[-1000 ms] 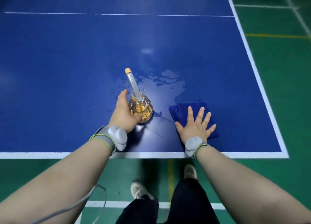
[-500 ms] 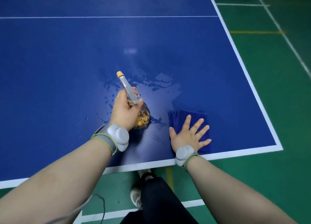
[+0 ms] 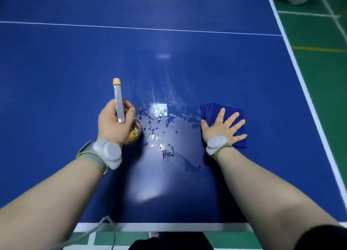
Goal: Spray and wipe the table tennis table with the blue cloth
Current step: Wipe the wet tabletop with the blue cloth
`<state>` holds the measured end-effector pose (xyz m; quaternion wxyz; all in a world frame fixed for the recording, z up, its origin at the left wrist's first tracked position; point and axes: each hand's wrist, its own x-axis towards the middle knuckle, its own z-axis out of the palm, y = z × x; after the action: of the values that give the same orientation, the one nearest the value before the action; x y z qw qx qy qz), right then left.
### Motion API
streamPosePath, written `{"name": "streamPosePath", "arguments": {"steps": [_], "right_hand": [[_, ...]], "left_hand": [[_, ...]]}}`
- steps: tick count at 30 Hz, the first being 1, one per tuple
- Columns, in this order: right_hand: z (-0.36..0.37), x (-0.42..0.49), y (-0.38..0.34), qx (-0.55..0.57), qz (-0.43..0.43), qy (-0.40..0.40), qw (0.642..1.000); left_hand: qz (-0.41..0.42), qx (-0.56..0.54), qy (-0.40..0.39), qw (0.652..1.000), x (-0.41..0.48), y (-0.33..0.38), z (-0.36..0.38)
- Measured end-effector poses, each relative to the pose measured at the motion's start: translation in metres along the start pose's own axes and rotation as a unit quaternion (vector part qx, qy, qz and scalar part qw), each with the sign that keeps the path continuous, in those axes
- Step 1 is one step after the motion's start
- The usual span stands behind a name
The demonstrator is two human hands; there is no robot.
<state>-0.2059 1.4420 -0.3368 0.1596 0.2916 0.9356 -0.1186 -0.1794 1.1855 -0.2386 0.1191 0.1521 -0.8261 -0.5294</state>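
On table [image 3: 56,80] — left hand [image 3: 110,124] grips spray bottle [image 3: 133,132], right hand [image 3: 222,128] flat on cloth [image 3: 216,109].

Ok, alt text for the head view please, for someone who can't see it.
A person's left hand grips a spray bottle while the right hand presses flat on a folded blue cloth. Between them, liquid is puddled on the blue table tennis table.

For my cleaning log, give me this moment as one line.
left hand: grips spray bottle | right hand: flat on blue cloth | table tennis table: wet patch between hands
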Motion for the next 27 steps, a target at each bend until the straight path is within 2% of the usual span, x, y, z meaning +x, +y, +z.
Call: {"name": "streamPosePath", "arguments": {"steps": [9,13,19,24,27], "right_hand": [[0.021,-0.015,-0.081,-0.031,-0.113,-0.006,0.993],[0.039,-0.041,-0.117,-0.046,-0.189,-0.024,0.981],[0.070,-0.102,-0.157,-0.088,-0.297,-0.049,0.950],[0.076,-0.120,-0.158,-0.107,-0.298,-0.046,0.947],[0.071,-0.123,-0.141,-0.079,-0.255,-0.034,0.963]], "left_hand": [[-0.063,-0.052,0.050,0.995,0.033,-0.026,-0.032],[-0.062,-0.046,0.025,0.997,0.045,-0.033,-0.045],[-0.050,-0.045,-0.059,0.996,0.055,-0.041,-0.061],[-0.035,-0.064,-0.092,0.993,0.063,-0.051,-0.086],[-0.029,-0.071,-0.111,0.991,0.063,-0.056,-0.102]]}}
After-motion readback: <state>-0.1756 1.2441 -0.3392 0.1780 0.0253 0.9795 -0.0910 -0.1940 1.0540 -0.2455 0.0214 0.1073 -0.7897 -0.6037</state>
